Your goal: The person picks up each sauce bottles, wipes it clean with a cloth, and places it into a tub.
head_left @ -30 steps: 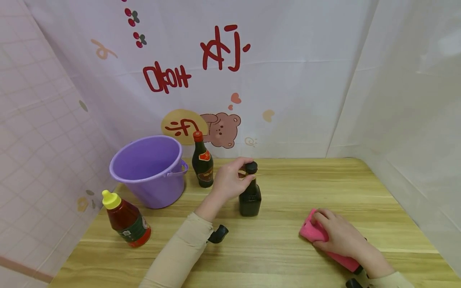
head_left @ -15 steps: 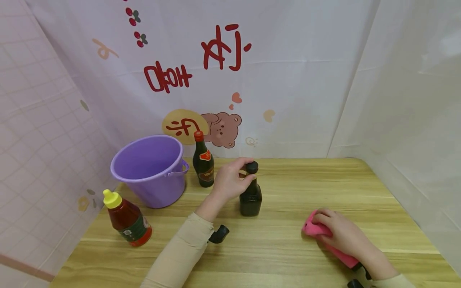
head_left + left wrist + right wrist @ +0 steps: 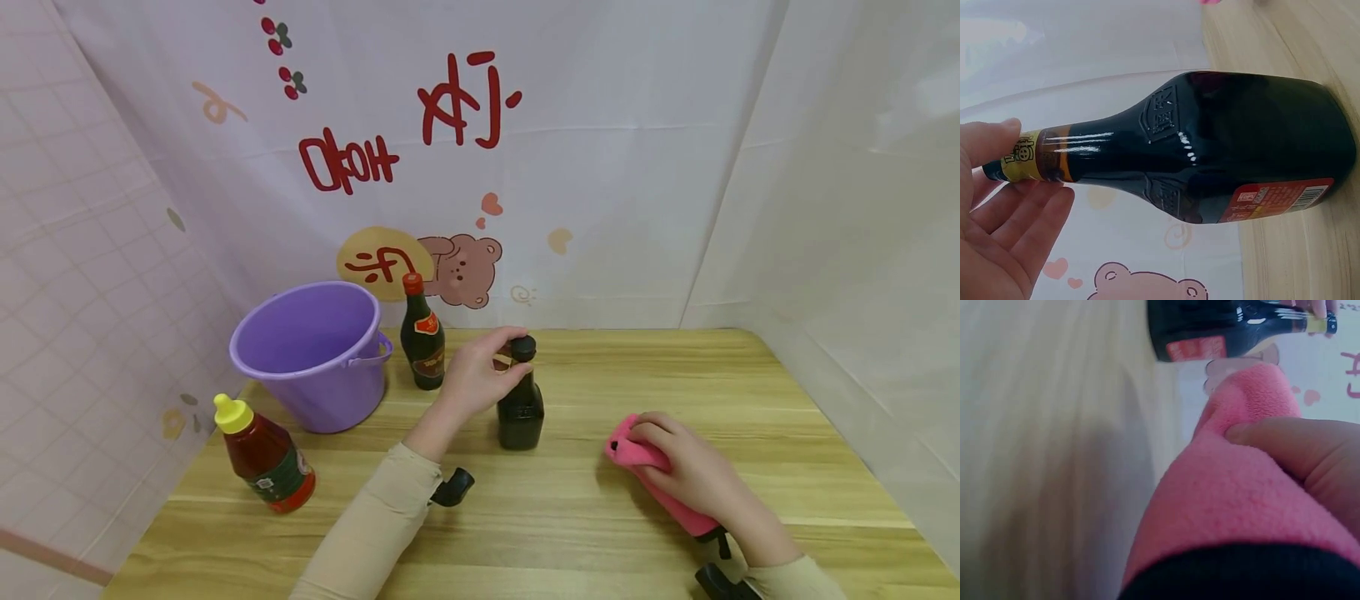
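Note:
My left hand (image 3: 480, 375) pinches a dark soy sauce bottle (image 3: 521, 417) at its neck, just under the black cap. The bottle stands upright on the table. In the left wrist view the bottle (image 3: 1235, 144) shows embossed shoulders, a yellow neck band and a red label low on its side. Thumb and fingers meet the neck from opposite sides. To the right, my right hand (image 3: 693, 467) grips a folded pink fleecy cloth (image 3: 630, 446), apart from the bottle. In the right wrist view the thumb presses into the cloth (image 3: 1229, 481), with the bottle's red label beyond it.
A purple bucket (image 3: 360, 400) stands at the back left, beside a dark bottle with a red cap (image 3: 423, 342). Nearer on the left is a red sauce bottle with a yellow nozzle (image 3: 266, 458). A printed curtain (image 3: 615, 183) hangs behind the wooden table (image 3: 570, 525).
My right hand has carried the pink cloth left and away from me, closer to the soy sauce bottle, after a small shift right. The left hand and bottle have stayed in place.

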The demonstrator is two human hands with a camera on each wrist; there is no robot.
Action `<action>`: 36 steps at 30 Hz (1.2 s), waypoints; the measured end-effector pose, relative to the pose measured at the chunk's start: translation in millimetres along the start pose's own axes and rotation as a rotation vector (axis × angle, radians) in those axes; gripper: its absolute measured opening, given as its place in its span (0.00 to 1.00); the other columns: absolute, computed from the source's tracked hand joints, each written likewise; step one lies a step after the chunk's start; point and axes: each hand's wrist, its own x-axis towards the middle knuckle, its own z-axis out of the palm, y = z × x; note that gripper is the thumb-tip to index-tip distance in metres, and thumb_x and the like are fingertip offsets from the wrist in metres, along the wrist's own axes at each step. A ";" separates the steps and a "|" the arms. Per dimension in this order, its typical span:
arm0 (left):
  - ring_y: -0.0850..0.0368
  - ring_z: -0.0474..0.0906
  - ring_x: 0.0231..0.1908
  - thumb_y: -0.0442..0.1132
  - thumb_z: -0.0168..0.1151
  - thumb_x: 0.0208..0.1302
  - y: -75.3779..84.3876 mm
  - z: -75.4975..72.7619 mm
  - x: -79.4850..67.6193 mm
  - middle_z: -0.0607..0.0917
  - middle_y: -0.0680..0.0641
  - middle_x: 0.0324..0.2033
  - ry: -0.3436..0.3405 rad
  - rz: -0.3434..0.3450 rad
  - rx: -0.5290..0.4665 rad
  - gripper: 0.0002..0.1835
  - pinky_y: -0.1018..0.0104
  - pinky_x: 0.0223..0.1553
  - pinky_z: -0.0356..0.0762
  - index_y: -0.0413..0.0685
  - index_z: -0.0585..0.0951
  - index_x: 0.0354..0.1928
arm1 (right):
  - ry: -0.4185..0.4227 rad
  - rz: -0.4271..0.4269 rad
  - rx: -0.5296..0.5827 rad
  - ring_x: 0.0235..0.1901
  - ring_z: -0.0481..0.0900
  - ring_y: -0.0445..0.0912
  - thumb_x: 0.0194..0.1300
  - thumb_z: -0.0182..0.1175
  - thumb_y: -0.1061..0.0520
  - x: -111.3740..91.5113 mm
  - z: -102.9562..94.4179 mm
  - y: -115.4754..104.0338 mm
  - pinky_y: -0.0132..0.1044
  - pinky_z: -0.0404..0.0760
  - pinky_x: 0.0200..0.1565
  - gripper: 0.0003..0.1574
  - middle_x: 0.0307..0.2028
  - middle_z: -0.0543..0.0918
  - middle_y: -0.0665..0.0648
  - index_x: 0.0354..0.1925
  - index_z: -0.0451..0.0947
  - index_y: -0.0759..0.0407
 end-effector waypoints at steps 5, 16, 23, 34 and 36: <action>0.55 0.83 0.41 0.38 0.74 0.58 1.0 -0.7 0.1 0.86 0.46 0.43 0.004 -0.053 -0.062 0.26 0.62 0.41 0.84 0.42 0.79 0.58 | 0.064 0.000 0.062 0.48 0.78 0.48 0.47 0.74 0.65 19.3 -0.8 -5.7 0.41 0.78 0.46 0.28 0.52 0.77 0.51 0.48 0.79 0.51; 0.57 0.83 0.43 0.41 0.74 0.59 2.9 -1.6 2.7 0.87 0.48 0.44 0.005 -0.187 -0.208 0.24 0.64 0.44 0.82 0.45 0.81 0.57 | 0.241 -0.055 0.241 0.52 0.77 0.52 0.46 0.71 0.74 60.5 -13.9 -20.0 0.23 0.69 0.50 0.33 0.57 0.76 0.56 0.50 0.79 0.54; 0.55 0.84 0.44 0.41 0.71 0.62 1.4 1.4 2.1 0.86 0.50 0.40 0.015 -0.275 -0.260 0.18 0.63 0.39 0.83 0.49 0.83 0.54 | 0.260 -0.083 0.300 0.58 0.72 0.54 0.51 0.71 0.70 83.3 -14.6 -26.7 0.26 0.70 0.53 0.27 0.58 0.76 0.58 0.49 0.80 0.55; 0.52 0.82 0.46 0.43 0.69 0.64 4.2 1.7 1.1 0.86 0.50 0.40 0.022 -0.290 -0.236 0.15 0.57 0.42 0.82 0.49 0.83 0.51 | 0.302 -0.148 0.420 0.59 0.71 0.54 0.52 0.71 0.71 116.8 -7.3 -36.8 0.31 0.70 0.57 0.27 0.58 0.76 0.58 0.50 0.80 0.57; 0.52 0.82 0.46 0.42 0.69 0.65 4.9 1.7 1.3 0.86 0.50 0.40 0.023 -0.280 -0.230 0.15 0.56 0.42 0.82 0.48 0.83 0.51 | 0.310 -0.162 0.443 0.59 0.71 0.54 0.51 0.70 0.72 121.4 -2.8 -37.4 0.32 0.70 0.58 0.27 0.58 0.76 0.59 0.50 0.80 0.57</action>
